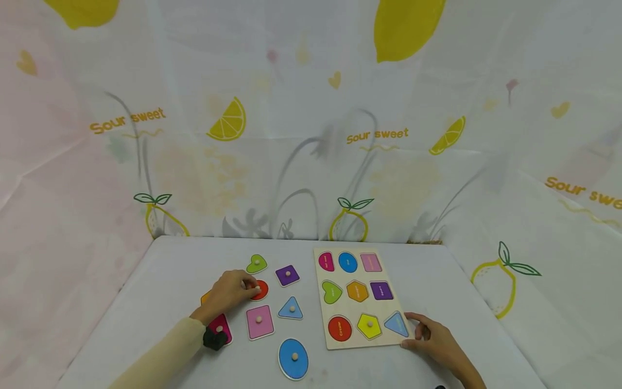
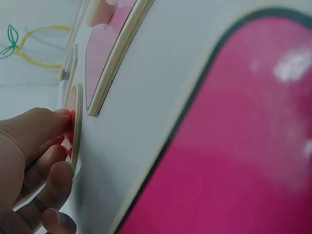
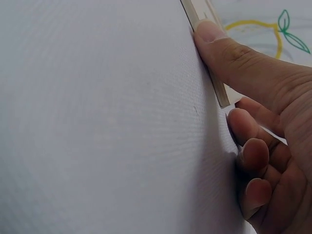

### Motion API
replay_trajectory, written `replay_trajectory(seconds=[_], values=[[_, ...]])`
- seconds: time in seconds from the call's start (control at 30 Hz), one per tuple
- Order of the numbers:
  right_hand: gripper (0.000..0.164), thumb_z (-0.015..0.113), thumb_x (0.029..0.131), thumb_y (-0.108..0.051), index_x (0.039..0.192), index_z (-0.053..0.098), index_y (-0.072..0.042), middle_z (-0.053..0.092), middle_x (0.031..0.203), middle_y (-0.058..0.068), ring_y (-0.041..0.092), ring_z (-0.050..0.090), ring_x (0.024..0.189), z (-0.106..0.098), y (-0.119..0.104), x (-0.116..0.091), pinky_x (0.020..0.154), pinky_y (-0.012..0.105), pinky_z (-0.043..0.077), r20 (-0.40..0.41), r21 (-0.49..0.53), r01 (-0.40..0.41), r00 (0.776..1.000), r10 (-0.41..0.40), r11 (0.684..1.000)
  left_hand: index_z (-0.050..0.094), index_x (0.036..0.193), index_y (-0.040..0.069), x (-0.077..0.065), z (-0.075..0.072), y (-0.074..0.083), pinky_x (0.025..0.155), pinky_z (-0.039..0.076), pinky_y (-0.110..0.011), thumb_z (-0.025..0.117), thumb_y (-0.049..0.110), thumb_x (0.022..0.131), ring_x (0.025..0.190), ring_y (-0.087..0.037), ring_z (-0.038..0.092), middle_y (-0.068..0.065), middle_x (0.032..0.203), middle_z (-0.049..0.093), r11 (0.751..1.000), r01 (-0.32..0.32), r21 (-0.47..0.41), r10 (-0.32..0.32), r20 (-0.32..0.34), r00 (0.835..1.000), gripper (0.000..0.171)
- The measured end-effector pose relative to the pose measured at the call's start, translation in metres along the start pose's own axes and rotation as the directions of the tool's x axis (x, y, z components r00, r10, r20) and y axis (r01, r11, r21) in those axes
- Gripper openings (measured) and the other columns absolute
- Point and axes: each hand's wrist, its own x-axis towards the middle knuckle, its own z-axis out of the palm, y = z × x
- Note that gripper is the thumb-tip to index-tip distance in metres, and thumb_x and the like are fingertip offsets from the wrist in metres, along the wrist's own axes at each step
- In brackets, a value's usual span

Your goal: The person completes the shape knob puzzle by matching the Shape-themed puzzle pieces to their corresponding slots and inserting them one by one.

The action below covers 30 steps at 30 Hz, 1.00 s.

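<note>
My left hand (image 1: 227,290) pinches the knob of a red round puzzle piece (image 1: 264,285) on the left half of the table; the fingers hide part of it. In the left wrist view, the thumb and fingers meet at the face of the red piece (image 2: 73,119). A wooden shape puzzle board (image 1: 350,309) lies to the right, with a yellow knobbed pentagon (image 1: 366,330) in its bottom row. My right hand (image 1: 436,341) holds the board's near right corner, the thumb along its edge (image 3: 222,90) in the right wrist view.
Around the left hand lie knobbed pieces: a green heart (image 1: 254,267), purple square (image 1: 284,279), blue triangle (image 1: 286,313), pink square (image 1: 264,329) and blue oval (image 1: 294,368). A magenta piece (image 1: 224,321) and an orange piece (image 1: 205,297) are partly hidden by the left arm. Printed cloth hangs behind the table.
</note>
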Motion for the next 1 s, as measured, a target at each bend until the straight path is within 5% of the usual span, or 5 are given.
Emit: replay_trajectory(seconds=[0.4,1.0], values=[[0.074,0.094,0.072,-0.033,0.135,0.064,-0.006,0.052,0.080,0.001,0.018,0.045,0.073,0.000,-0.002,0.001,0.060,0.029,0.035,0.003,-0.002,-0.018,1.000,0.018,1.000,0.077,0.085,0.019,-0.002,0.000,0.002,0.060,0.043,-0.029,0.082,0.022,0.088,0.069,-0.011,0.051,0.011,0.071,0.055,0.996,-0.054,0.072,0.058,-0.065,0.996,0.007],[0.077,0.096,0.069,-0.035,0.134,0.065,-0.007,0.052,0.079,0.002,0.019,0.045,0.073,0.000,0.000,0.001,0.060,0.029,0.035,0.004,0.006,-0.043,0.999,0.043,0.999,0.074,0.085,0.017,-0.010,0.009,0.029,0.057,0.042,-0.024,0.082,0.018,0.089,0.064,-0.007,0.049,0.014,0.069,0.054,0.986,-0.168,-0.002,0.167,-0.067,0.984,0.009]])
